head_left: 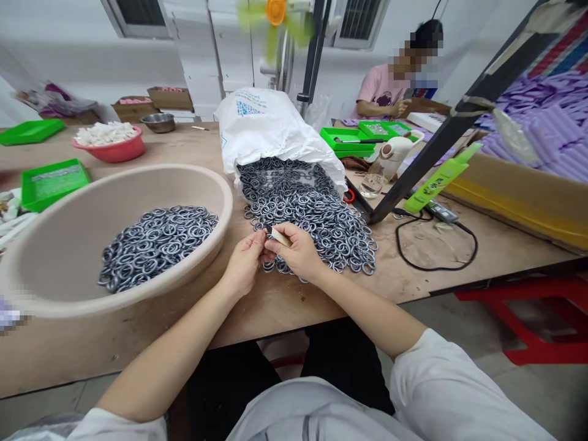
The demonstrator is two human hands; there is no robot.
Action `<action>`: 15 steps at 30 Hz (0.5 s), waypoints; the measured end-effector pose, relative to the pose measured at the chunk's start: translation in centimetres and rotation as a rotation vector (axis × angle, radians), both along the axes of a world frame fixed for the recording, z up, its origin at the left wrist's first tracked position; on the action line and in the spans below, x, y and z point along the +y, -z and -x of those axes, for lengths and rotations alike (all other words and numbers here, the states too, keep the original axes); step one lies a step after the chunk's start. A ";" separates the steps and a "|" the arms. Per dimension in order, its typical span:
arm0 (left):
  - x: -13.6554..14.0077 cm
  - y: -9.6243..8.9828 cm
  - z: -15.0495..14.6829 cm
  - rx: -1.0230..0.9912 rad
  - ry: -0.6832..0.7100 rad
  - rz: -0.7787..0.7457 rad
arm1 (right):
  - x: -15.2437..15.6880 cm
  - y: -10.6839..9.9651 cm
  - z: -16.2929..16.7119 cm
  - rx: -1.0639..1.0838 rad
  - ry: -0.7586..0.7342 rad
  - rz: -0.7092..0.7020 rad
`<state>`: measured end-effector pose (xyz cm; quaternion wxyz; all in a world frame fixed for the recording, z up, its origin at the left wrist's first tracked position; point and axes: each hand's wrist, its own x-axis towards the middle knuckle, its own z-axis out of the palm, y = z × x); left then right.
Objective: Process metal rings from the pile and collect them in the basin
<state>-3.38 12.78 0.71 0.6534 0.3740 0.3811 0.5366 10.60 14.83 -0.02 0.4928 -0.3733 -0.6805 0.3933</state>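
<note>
1. Here we are at the table (285, 312), both our hands meeting just in from the middle of its near edge, over the front of the ring heap.
2. Our right hand (298, 250) is closed around a slim pale tool (280, 237); a dark bit shows at its end, between the two hands.
3. Our left hand (248, 260) is closed too, thumb and fingertips pinched together right by that dark end; whatever sits in the pinch is too small for us to tell.
4. And look at these grey rings (333, 233), pouring from the mouth of a white sack (275, 125) that lies back towards the far edge!
5. To our left, a big beige basin (59, 251) sits along the near edge, with more rings (158, 245) piled towards its right side.
6. Up by the far edge, left side: a red bowl (114, 153) heaped with white pieces (105, 131), a metal bowl (158, 125) just beside it.
7. Over on the right, we have a slanted dark post (441, 135), a looped black cable (400, 242) near it, and a co-worker (381, 92) seated beyond the far edge.
</note>
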 end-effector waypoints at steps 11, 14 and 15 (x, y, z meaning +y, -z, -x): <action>-0.7 -0.3 -0.4 0.026 0.051 -0.030 | 0.0 -0.7 -0.2 0.066 -0.050 0.065; -0.7 -0.5 -0.6 0.020 0.057 -0.032 | 0.2 -1.1 -0.2 0.116 -0.089 0.132; -0.8 -0.6 -0.6 0.009 0.057 -0.023 | 0.2 -1.2 -0.3 0.116 -0.070 0.115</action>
